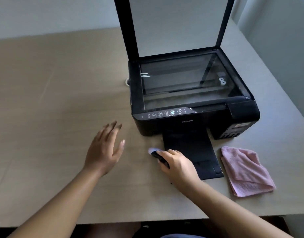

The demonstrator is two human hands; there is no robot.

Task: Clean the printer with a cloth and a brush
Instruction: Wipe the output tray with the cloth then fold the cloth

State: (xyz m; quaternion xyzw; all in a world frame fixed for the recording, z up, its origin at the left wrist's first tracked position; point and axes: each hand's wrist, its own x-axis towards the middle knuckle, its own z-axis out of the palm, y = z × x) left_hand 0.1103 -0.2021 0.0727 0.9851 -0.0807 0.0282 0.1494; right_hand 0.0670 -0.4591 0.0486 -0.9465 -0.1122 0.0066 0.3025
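A black printer [195, 117] stands on the table with its scanner lid [175, 24] raised upright and the glass [187, 79] bare. Its black output tray [195, 148] sticks out toward me. My right hand [178, 165] grips a small brush [155, 152] with a dark handle and pale bristles, held low at the tray's left edge. My left hand [104, 150] hovers over the table left of the printer, fingers spread and holding nothing. A folded pink cloth [245, 170] lies on the table right of the tray.
The beige wooden table [53, 100] stretches wide to the left of the printer. Its front edge runs near my body at the bottom. A white cable opening [127, 81] shows at the printer's left rear. A wall stands behind and to the right.
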